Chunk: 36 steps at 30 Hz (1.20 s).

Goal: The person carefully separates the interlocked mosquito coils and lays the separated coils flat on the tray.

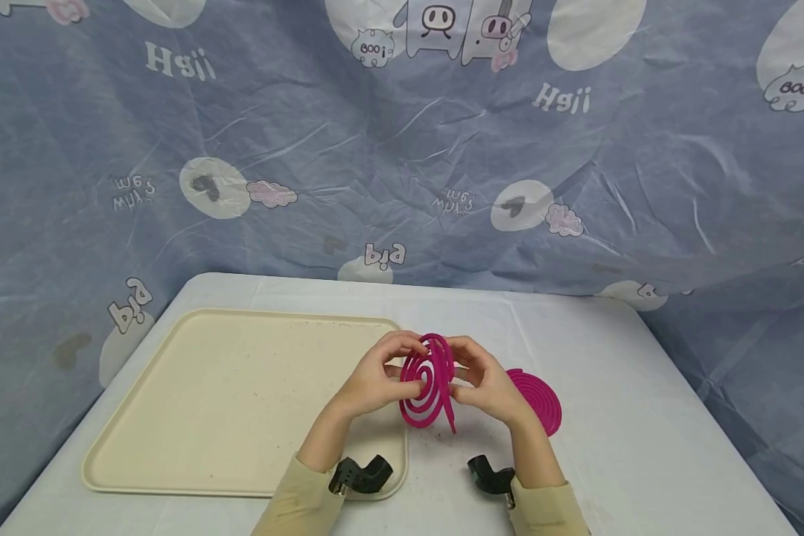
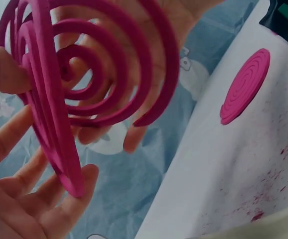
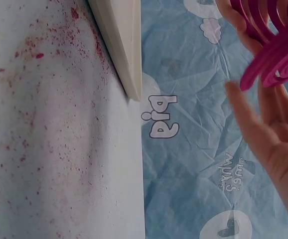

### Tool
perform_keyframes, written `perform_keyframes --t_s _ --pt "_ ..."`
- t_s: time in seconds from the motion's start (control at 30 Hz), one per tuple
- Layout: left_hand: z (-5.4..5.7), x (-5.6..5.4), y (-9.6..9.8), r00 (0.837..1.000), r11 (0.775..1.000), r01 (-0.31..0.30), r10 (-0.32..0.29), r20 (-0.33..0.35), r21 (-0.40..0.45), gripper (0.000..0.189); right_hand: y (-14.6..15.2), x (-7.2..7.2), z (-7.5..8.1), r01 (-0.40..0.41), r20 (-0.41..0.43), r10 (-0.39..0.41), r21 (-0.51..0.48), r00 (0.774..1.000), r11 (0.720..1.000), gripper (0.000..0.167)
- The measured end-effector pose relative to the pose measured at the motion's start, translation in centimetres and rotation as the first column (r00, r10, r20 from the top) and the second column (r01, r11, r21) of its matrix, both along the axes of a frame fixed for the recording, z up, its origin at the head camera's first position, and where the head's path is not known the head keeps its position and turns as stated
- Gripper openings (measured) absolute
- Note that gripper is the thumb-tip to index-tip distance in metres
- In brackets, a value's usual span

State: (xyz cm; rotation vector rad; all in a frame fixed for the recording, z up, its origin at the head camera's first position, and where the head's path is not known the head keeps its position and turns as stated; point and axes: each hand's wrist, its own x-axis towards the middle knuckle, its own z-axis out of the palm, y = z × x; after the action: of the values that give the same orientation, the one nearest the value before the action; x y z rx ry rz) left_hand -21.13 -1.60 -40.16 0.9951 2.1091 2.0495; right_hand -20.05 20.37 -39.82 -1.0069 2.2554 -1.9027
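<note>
Two magenta mosquito coils are held upright, partly pulled apart with their spirals still interlaced, above the tray's right edge. My left hand [image 1: 374, 378] pinches the left mosquito coil [image 2: 54, 94] between thumb and fingers. On the other side, my right hand [image 1: 487, 381] grips the right mosquito coil [image 2: 172, 74] by its outer rings. One loose strand end points down between the hands in the head view. Another flat magenta coil [image 1: 544, 403] lies on the table behind the right wrist, which partly covers it.
A cream tray [image 1: 241, 402] takes up the left of the white table [image 1: 643, 417], with a few crumbs on it. Reddish crumbs [image 3: 39, 56] are scattered on the tablecloth beside the tray. A blue printed curtain [image 1: 402, 149] hangs behind the table.
</note>
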Motion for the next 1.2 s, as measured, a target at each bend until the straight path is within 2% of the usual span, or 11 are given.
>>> perform_keyframes --t_s 0.13,0.23,0.37,0.5,0.6,0.67,0.77,0.9,1.07,1.2 --pt "0.2 -0.1 -0.8 0.999 0.999 0.001 -0.003 -0.040 -0.052 0.039 0.3 0.1 0.2 0.014 0.027 -0.016 0.067 1.000 0.998 0.059" --pt "0.5 -0.1 -1.3 0.999 0.998 0.001 -0.003 -0.037 -0.066 0.041 0.6 0.2 0.3 0.040 0.021 -0.042 0.102 0.999 0.994 0.059" --pt "0.6 -0.2 -1.7 0.996 0.997 0.058 -0.055 0.063 -0.044 0.046 1.2 0.2 0.4 0.025 0.032 -0.029 0.111 0.999 0.994 0.060" --pt "0.4 -0.7 -2.5 0.972 0.994 0.109 -0.112 0.205 0.025 0.054 1.8 0.3 0.4 -0.026 0.070 0.018 0.119 0.997 0.993 0.062" --pt "0.2 -1.0 -3.2 0.958 0.992 0.092 -0.111 0.266 0.081 0.056 2.1 0.3 0.5 -0.053 0.107 0.041 0.113 0.993 0.992 0.062" --pt "0.1 -1.2 -3.5 0.951 0.993 0.061 -0.088 0.296 0.100 0.054 2.1 0.3 0.4 -0.049 0.140 0.033 0.114 0.990 0.992 0.062" --pt "-0.1 -1.3 -3.6 0.946 0.996 -0.002 -0.028 0.322 0.094 0.047 1.8 0.3 0.3 -0.010 0.196 -0.015 0.128 0.981 0.992 0.064" --pt "-0.3 -1.5 -3.8 0.944 0.997 -0.037 0.012 0.330 0.070 0.040 1.6 0.3 0.3 0.053 0.242 -0.091 0.162 0.966 0.985 0.067" --pt "-0.5 -1.6 -4.0 0.938 0.996 -0.031 0.000 0.345 0.083 0.035 1.5 0.2 0.3 0.080 0.260 -0.124 0.171 0.958 0.982 0.064" --pt "-0.6 -1.7 -4.0 0.937 0.997 0.009 -0.034 0.348 0.073 0.033 1.5 0.2 0.3 0.092 0.276 -0.136 0.167 0.951 0.982 0.056"
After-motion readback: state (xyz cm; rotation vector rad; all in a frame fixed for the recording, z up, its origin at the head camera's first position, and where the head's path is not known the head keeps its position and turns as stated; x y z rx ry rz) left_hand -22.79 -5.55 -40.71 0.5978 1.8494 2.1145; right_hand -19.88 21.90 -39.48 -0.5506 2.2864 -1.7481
